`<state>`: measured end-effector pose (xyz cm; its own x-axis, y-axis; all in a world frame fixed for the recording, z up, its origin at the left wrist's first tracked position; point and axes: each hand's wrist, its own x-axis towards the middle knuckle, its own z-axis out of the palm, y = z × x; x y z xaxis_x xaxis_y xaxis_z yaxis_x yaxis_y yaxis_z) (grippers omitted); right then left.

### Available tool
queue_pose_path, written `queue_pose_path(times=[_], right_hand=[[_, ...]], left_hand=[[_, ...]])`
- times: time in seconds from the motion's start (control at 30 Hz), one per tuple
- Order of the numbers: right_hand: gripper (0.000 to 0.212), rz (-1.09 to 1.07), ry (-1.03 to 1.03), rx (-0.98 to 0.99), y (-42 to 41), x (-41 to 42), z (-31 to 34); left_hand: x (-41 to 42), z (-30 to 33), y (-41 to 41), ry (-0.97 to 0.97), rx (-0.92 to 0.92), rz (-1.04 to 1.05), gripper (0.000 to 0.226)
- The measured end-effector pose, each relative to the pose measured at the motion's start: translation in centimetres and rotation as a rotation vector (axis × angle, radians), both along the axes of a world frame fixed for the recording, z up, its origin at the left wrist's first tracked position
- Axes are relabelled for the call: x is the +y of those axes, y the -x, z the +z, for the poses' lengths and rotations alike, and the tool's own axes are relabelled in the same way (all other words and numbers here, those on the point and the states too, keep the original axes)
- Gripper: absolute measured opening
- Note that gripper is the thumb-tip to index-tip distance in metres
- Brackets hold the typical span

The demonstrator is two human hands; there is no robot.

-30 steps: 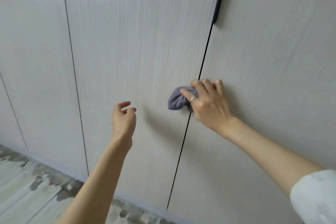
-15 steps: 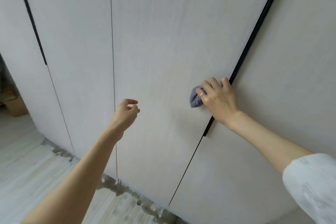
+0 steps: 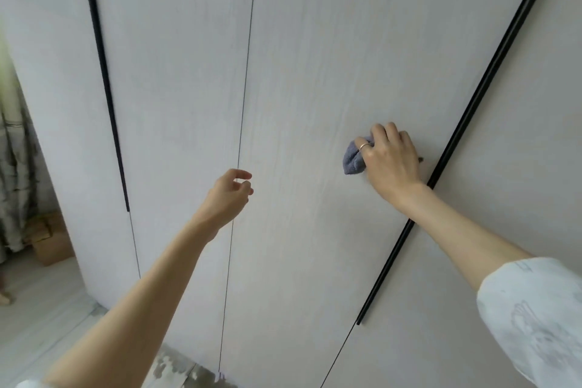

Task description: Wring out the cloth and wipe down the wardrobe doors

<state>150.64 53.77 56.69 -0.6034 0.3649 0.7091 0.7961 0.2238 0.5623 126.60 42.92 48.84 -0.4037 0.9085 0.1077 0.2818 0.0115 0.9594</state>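
Pale wood-grain wardrobe doors (image 3: 308,72) fill the view. My right hand (image 3: 390,157) grips a bunched blue-grey cloth (image 3: 352,159) and presses it against a door, just left of a long black handle strip (image 3: 491,72). Most of the cloth is hidden under my palm. My left hand (image 3: 231,192) hovers in front of the thin seam between two doors, fingers loosely curled, holding nothing and not touching the door.
A second black handle strip (image 3: 104,79) runs down the door at the left. Light floor (image 3: 34,318) shows at the lower left, with a cardboard box (image 3: 50,242) and a patterned curtain (image 3: 15,151) beyond the wardrobe's end.
My right hand has carried the cloth up along the door beside the black handle strip. My view has risen and turned left, bringing the left handle strip and curtain into sight.
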Motion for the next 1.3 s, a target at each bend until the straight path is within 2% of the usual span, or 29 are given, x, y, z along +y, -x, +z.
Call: queue_pose_path(times=[0.1,0.2,0.37,0.53,0.7,0.93,1.17,1.3], right_hand=[[0.034,0.135,0.165,0.044,6.2,-2.5,-1.6],[0.032,0.274,0.371,0.006,14.4,-5.9,-4.5],[0.039,0.349,0.807,-0.26,28.1,-10.0,-11.0],[0.043,0.491,0.957,-0.369,41.7,-12.1,-15.7],[0.043,0.713,1.172,-0.307,59.0,-14.6,-17.9],[0.039,0.892,1.275,-0.492,78.7,-21.4,-19.4],[0.037,0.908,1.369,-0.567,95.1,-28.5,-23.1],[0.036,0.826,1.542,-0.465,104.7,-31.6,-25.2]], left_hand=[[-2.1,-0.2,2.8,0.047,0.054,-0.025,0.029],[-5.0,-2.9,6.9,0.113,0.099,0.002,0.03],[-11.0,-9.4,16.6,0.256,0.107,0.232,0.028],[-16.2,-13.0,28.0,0.366,0.113,0.441,0.031],[-21.6,-14.7,40.4,0.486,0.085,0.664,0.033],[-31.3,-14.5,55.7,0.509,0.019,1.019,0.027],[-39.5,-17.7,70.6,0.544,-0.037,1.142,0.028],[-43.6,-19.3,80.5,0.57,-0.038,1.112,0.028]])
